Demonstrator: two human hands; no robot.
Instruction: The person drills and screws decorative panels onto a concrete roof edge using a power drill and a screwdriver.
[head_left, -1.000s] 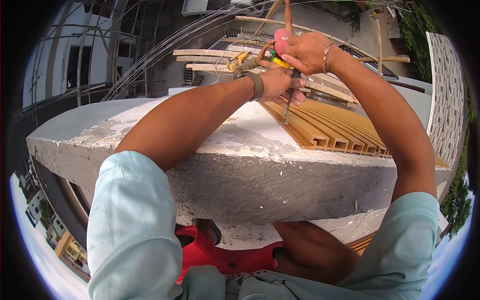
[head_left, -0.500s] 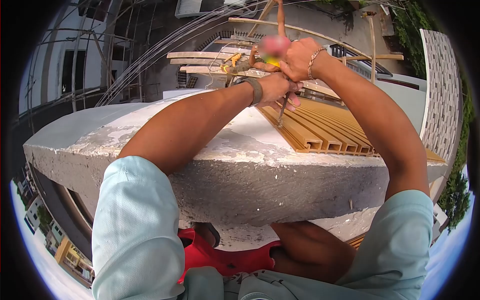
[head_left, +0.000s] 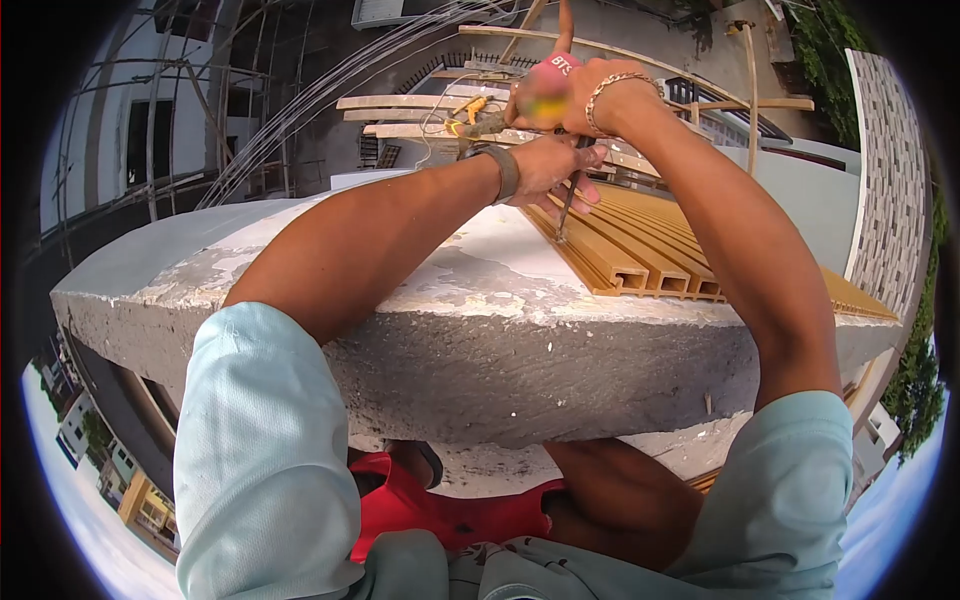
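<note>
A screwdriver [head_left: 567,208] stands at a slant, its thin metal shaft running down to the edge strip of a tan fluted panel [head_left: 640,250]. At its tip a small screw seems to sit, too small to make out clearly. My left hand [head_left: 550,168], with a strap on the wrist, is closed around the upper shaft, some fingertips showing beyond it. Above it, my right hand [head_left: 602,98], with a chain bracelet, is closed over the top end of the screwdriver; the handle is mostly hidden. The panel lies against a white, patchily plastered wall surface [head_left: 490,250].
Before me runs a rough concrete edge [head_left: 540,375]. Beyond my hands a co-worker in a red cap [head_left: 556,68] is among wooden scaffold planks [head_left: 400,104]. A yellow power tool [head_left: 470,112] with a cord rests there. Cables [head_left: 300,130] cross at left; a tiled wall [head_left: 885,170] stands at right.
My right hand has turned and shifted slightly upward at the top of the screwdriver. My left hand and the screwdriver's tip stay nearly in place. The co-worker's head has moved a little.
</note>
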